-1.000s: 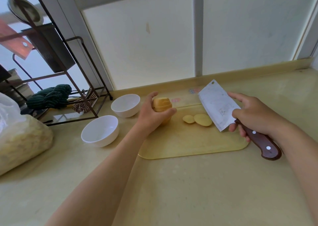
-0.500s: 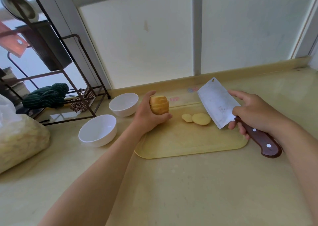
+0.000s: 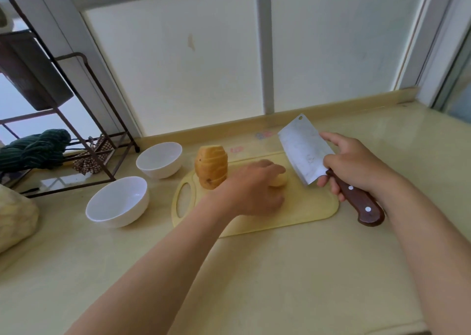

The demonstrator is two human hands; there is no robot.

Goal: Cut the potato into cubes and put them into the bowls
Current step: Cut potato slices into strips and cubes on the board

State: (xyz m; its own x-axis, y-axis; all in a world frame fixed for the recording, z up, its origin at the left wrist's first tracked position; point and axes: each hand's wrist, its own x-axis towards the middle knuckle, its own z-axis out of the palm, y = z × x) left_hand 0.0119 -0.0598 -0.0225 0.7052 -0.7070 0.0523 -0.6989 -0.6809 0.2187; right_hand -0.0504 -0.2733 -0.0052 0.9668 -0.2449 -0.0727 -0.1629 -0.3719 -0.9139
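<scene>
My left hand (image 3: pixel 252 189) covers a slice (image 3: pixel 279 181), fingers perhaps curled on it; I cannot tell. The potato (image 3: pixel 211 166) stands just left of them. My right hand (image 3: pixel 356 166) grips the cleaver (image 3: pixel 303 148), raised just right of them: a hasty chop could nick them.

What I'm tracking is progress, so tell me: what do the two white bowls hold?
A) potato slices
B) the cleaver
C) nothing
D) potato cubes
C: the near bowl and the far bowl show only bare white insides, while the potato stands on the board and the right hand holds the cleaver.
</scene>
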